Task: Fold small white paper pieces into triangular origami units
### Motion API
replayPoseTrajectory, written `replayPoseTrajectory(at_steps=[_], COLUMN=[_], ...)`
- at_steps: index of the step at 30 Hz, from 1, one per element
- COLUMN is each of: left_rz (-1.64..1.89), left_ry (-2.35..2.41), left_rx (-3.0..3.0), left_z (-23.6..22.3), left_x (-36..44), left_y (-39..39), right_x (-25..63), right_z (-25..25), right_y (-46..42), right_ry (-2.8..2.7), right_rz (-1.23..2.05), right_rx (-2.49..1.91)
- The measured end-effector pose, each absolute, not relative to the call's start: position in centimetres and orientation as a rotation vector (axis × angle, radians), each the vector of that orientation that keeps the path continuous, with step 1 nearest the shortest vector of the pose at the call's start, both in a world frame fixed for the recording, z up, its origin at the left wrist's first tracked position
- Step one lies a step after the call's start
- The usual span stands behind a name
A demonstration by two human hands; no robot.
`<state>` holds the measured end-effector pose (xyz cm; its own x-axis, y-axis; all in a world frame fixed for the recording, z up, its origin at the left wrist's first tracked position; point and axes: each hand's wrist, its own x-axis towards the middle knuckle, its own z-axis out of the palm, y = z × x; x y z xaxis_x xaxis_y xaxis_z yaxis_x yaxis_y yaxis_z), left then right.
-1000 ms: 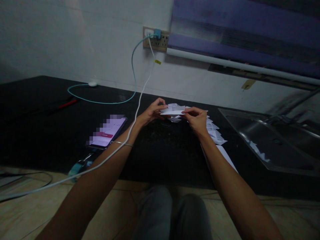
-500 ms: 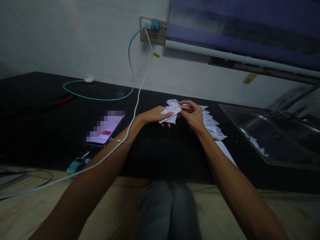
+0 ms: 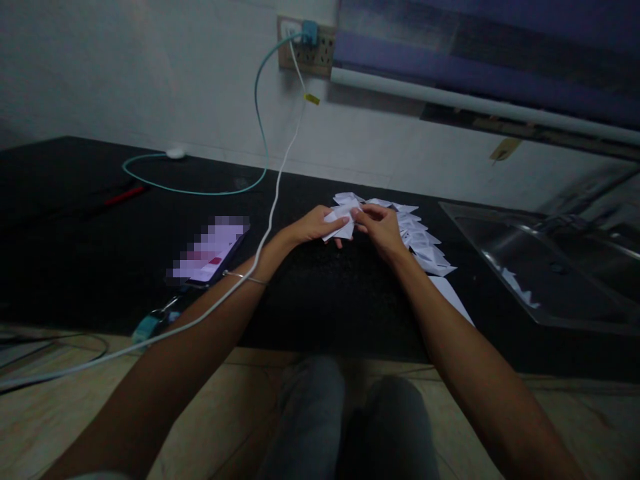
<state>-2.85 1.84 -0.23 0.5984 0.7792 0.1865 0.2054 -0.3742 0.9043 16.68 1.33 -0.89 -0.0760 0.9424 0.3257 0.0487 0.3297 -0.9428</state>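
Observation:
Over the black countertop, my left hand (image 3: 320, 225) is closed on a folded white paper piece (image 3: 342, 227), thumb on top and fingers beneath. My right hand (image 3: 379, 225) pinches the right edge of the same paper with thumb and fingers. Just behind and to the right lie several folded white paper pieces (image 3: 425, 243) in overlapping rows, partly hidden by my right hand. A flat stack of white paper (image 3: 451, 298) shows beside my right forearm.
On the left lie a phone (image 3: 213, 250) with a lit screen and a teal-and-metal item (image 3: 147, 328). A white cable (image 3: 270, 227) hangs from the wall socket (image 3: 325, 53) across my left forearm. A metal sink (image 3: 530, 267) is at the right; a red object (image 3: 125, 195) lies far left.
My right fingers have come down onto the paper's right edge. The view has tilted slightly, and my knees have moved apart.

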Motion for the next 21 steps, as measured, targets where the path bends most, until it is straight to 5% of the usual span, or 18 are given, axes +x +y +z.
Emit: replayPoseTrajectory(at_steps=[21], left_rz=[0.609], left_ry=[0.623], left_rx=[1.701], left_z=[-0.09], left_x=[-3.84], left_y=[2.32], right_x=[17.59], right_z=[-0.86], right_y=[2.23], right_ry=[-1.243], right_rz=[0.831], right_rx=[-0.963])
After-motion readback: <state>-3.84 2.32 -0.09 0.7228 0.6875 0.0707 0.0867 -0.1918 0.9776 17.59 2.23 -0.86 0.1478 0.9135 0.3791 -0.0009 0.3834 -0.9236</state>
